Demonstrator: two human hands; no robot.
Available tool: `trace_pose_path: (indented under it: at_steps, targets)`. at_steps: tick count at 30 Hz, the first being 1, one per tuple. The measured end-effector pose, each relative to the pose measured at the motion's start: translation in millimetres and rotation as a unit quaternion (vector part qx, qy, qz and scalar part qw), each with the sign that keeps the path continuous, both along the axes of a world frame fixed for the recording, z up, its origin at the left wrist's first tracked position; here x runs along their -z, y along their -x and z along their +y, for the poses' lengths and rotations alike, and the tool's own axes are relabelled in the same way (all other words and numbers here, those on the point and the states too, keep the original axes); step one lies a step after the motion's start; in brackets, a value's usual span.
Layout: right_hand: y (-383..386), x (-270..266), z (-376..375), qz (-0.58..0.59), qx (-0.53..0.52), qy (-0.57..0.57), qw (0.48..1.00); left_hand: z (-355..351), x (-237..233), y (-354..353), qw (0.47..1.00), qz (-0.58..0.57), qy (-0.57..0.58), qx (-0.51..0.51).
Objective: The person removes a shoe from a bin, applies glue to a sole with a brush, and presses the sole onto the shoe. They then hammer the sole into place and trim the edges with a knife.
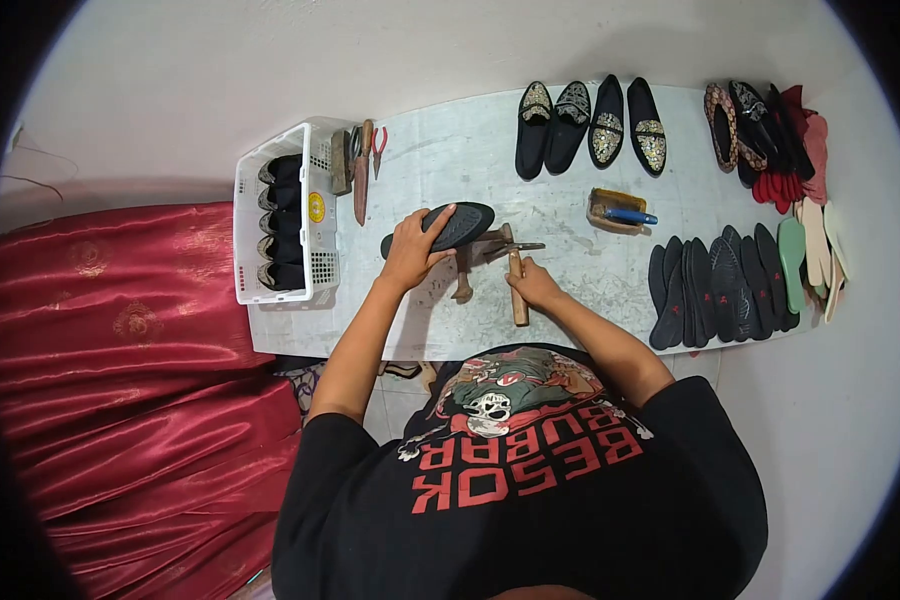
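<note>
My left hand (408, 252) is closed around a black shoe (464, 225), its patterned dark sole facing up. My right hand (540, 286) grips the wooden handle of a hammer (519, 302), whose metal head lies just right of the shoe's toe. Partly under the shoe is a brownish metal piece (462, 286), perhaps a cobbler's anvil; the shoe hides much of it. Hammer and shoe appear slightly apart.
A white basket (324, 262) of shoes stands left, beside pliers (379, 148) and a knife (361, 190). Decorated loafers (607, 125) line the back. A glue container (604, 221) with a blue-handled brush (630, 215), black soles (727, 290) and insoles (792, 262) lie right.
</note>
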State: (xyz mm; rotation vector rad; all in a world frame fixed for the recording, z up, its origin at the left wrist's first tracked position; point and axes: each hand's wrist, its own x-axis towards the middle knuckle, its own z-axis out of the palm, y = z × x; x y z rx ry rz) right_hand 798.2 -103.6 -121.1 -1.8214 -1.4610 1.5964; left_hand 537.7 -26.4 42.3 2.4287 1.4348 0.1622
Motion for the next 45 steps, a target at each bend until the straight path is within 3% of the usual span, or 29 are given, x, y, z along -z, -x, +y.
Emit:
trace_pose_path:
  at_steps: [2, 6, 8, 9, 10, 12, 15, 18, 20, 22, 24, 27, 29, 32, 34, 36, 40, 45]
  targets:
    - [-8.9, 3.0, 5.7, -0.043, -0.081, 0.004, 0.996, 2.6, -0.8, -5.2, 1.000, 0.003, -0.013, 0.008]
    - [-24.3, -9.9, 15.3, -0.126, -0.134, 0.032, 0.982, 10.8, 1.3, -15.4, 0.996, 0.018, -0.066, 0.058]
    - [-32.7, -14.0, 24.5, -0.062, -0.037, -0.020, 0.997, 14.2, 3.1, -17.0, 0.996, 0.020, -0.066, 0.058]
    - [-37.0, -8.9, 32.4, 0.035, 0.017, 0.013, 0.999, 13.5, 4.3, -17.4, 0.996, 0.023, -0.063, 0.059]
    - [-40.5, -23.8, 38.2, 0.033, 0.017, 0.015, 0.999, 12.3, 5.2, -16.8, 0.996, 0.021, -0.061, 0.059]
    - [-46.1, -92.2, 53.3, 0.270, 0.154, 0.012, 0.950, 12.6, 4.8, -16.6, 0.996, 0.013, -0.060, 0.060]
    - [-31.1, -131.9, 71.9, 0.288, 0.086, -0.038, 0.953, 12.2, 1.1, -18.0, 0.997, 0.018, -0.047, 0.056]
    - [-7.7, -131.0, 76.2, 0.235, 0.034, -0.054, 0.970, 14.6, -4.0, -11.3, 0.995, -0.005, -0.050, 0.086]
    - [0.7, -123.9, 77.1, 0.259, 0.039, -0.060, 0.963, 17.9, -13.4, 2.3, 0.997, -0.006, -0.025, 0.073]
    - [5.6, -125.8, 76.1, 0.237, 0.056, -0.044, 0.969, 21.5, -17.1, 24.4, 0.998, -0.007, 0.002, 0.055]
    - [9.5, -125.0, 70.7, 0.239, 0.070, -0.038, 0.968, 20.0, -3.7, 52.7, 0.997, 0.063, 0.047, -0.027]
    - [11.6, -102.5, 75.0, 0.270, 0.116, -0.084, 0.952, 14.9, 10.7, 61.0, 1.000, -0.015, 0.022, -0.010]
    - [2.8, -93.5, 79.7, 0.333, 0.206, -0.107, 0.914, 7.6, -1.7, 45.0, 0.999, -0.036, 0.008, -0.021]
    - [-24.2, -101.1, 87.3, 0.311, 0.271, -0.092, 0.907, 3.9, -32.1, 13.6, 0.994, -0.107, 0.019, -0.030]
    - [-33.0, -108.6, 86.5, 0.307, 0.278, -0.095, 0.905, 3.4, -31.6, 4.8, 0.998, -0.059, -0.019, 0.024]
    - [-35.3, -113.4, 84.0, 0.297, 0.266, -0.140, 0.907, 2.0, -33.1, 5.7, 0.998, -0.064, 0.002, 0.018]
    - [-25.8, -128.3, 80.6, 0.340, 0.284, -0.153, 0.884, 6.6, -37.8, 9.0, 0.997, -0.060, 0.042, 0.011]
    - [-9.6, -167.0, 99.2, 0.327, 0.276, -0.143, 0.892, 18.6, -36.8, 17.8, 0.991, -0.112, 0.069, 0.016]
